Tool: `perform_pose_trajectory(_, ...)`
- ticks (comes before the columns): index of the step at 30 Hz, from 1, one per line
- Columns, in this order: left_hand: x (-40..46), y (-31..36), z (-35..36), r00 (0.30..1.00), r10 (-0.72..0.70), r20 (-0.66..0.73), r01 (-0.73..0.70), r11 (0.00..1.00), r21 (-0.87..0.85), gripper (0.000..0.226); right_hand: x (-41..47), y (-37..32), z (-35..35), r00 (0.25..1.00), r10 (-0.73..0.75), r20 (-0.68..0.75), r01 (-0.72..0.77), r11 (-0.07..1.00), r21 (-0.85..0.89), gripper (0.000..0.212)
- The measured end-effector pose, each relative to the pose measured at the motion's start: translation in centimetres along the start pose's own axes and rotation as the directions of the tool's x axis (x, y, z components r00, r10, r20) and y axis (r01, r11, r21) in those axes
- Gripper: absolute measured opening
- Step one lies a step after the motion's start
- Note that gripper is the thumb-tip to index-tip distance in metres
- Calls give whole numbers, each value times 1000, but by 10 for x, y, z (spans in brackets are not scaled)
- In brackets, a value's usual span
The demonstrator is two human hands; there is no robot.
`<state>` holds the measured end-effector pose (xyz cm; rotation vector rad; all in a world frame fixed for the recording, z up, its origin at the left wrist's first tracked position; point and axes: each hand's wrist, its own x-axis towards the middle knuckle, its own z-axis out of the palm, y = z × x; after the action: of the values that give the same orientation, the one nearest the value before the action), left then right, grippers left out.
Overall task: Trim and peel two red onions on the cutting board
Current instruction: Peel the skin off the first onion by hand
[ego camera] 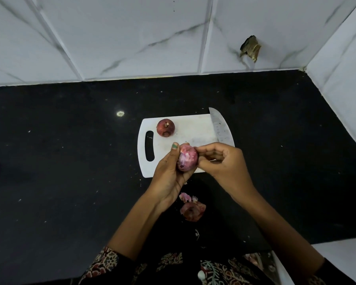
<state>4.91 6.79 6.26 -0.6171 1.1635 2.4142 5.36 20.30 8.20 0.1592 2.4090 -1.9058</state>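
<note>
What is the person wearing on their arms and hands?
Both forearms are bare, with no gloves, rings or watch to be seen. The left hand has green polish on the thumbnail; the right hand shows no polish from this angle. Dark sleeves with a red and cream floral print start near the elbows, matching the printed garment at the bottom of the view.

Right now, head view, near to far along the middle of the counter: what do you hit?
Pile of onion peels → pale onion gripped by left hand, right hand pinching at it → unpeeled onion on the cutting board → marble-tiled wall.
</note>
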Motion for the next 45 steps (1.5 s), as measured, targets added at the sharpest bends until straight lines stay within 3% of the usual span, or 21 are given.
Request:
perform_pose_trajectory(10, 1, -4, -2, 999, 6, 41, -7, 999, 31, 44, -4, 4, 4, 999, 41, -3, -41, 998, 46, 24)
perform_pose_trajectory(17, 1, -4, -1, 998, -2, 56, 2, 1000, -2, 43, -1, 3, -1, 998, 35, -50, -32, 997, 74, 13)
perform_pose_trajectory(24, 4, -7, -4, 998, 14, 65, -23, 991, 135, 43, -2, 1, 1, 999, 49, -7, -49, 998, 31, 21)
perform_pose_trajectory(33, 4, -8, -5, 996, 29, 86, -43, 984, 173, 39, 0, -2, -3, 994, 103, 37, -107, 982, 154, 2)
perform_pose_trajectory(36, 5, -8, -6, 990, 76, 115, -99, 971, 216, 41, -1, -1, -2, 992, 110, 60, -116, 986, 118, 20)
perform_pose_trajectory(40, 5, -10, -6, 985, 113, 133, -142, 962, 233, 46, 1, -1, -1, 993, 116, 30, -117, 993, 11, 14)
perform_pose_trajectory(45, 7, -11, -6, 990, 92, 107, -115, 967, 225, 38, 0, -2, -2, 988, 154, 26, -156, 980, 122, 7)
